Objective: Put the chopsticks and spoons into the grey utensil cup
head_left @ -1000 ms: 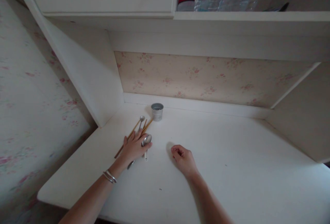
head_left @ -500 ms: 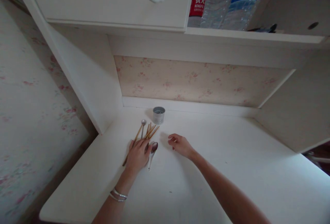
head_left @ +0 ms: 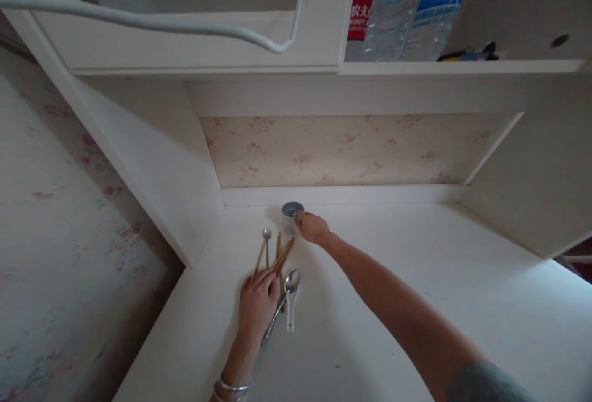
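My left hand [head_left: 259,303], silver bangles at its wrist, is closed over wooden chopsticks [head_left: 282,258] lying on the white desk. A long-handled metal spoon with a small round bowl [head_left: 267,233] sticks out beyond the fingers. Beside this hand, a metal spoon [head_left: 291,281] lies across a white spoon [head_left: 291,315]; part of the cutlery is hidden under the palm. Farther back, my right hand [head_left: 312,227] pinches the right rim of a grey cup [head_left: 289,224] with holes in its bottom. The cup stands upright on the desk.
The white desk [head_left: 393,303] runs back to a low ledge under a floral wall panel. An overhead cabinet with a white bar handle [head_left: 222,31] hangs above. Plastic bottles [head_left: 398,13] stand on its open shelf. Side panels bound the desk left and right.
My right hand has reached forward to the cup and taken its rim. My left fingers have curled round the chopsticks, and more of the metal spoon shows. The view has shifted slightly.
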The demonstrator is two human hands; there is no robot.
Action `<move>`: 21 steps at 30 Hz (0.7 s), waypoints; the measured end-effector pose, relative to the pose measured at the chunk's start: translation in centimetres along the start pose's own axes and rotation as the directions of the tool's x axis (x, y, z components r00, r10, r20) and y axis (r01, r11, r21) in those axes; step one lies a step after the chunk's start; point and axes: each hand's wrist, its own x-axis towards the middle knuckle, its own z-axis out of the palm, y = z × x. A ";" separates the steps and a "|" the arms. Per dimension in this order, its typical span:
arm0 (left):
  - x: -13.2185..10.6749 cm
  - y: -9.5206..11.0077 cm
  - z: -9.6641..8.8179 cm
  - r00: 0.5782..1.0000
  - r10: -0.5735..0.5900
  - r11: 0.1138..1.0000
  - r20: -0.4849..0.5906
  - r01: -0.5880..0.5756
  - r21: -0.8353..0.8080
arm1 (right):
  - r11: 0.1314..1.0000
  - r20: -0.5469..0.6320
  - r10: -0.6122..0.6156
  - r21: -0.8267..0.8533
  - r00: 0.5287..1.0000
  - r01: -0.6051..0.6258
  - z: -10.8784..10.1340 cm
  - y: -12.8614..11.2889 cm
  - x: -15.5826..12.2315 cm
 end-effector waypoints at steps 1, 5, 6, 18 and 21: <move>0.1 -0.1 0.0 1.000 0.002 1.000 0.003 -0.002 -0.010 | 1.000 -0.019 0.000 -0.009 1.000 -0.001 -0.2 0.1 -0.1; 0.3 -0.4 -0.1 1.000 -0.007 0.999 -0.014 0.007 -0.046 | 1.000 -0.113 0.001 -0.008 0.994 -0.002 -1.6 1.1 -1.3; 0.3 -0.5 0.0 1.000 -0.012 0.999 -0.023 0.011 -0.048 | 1.000 -0.141 0.002 0.001 0.990 -0.002 -2.1 1.5 -2.0; -0.3 -1.1 2.0 0.995 0.084 0.996 0.062 -0.082 -0.035 | 0.980 -0.273 0.038 0.196 0.961 0.017 -3.9 8.3 -18.7; -0.4 -0.7 1.7 0.995 0.057 0.998 0.085 -0.054 -0.042 | 0.981 -0.255 0.039 0.194 0.966 0.012 -3.7 9.6 -21.7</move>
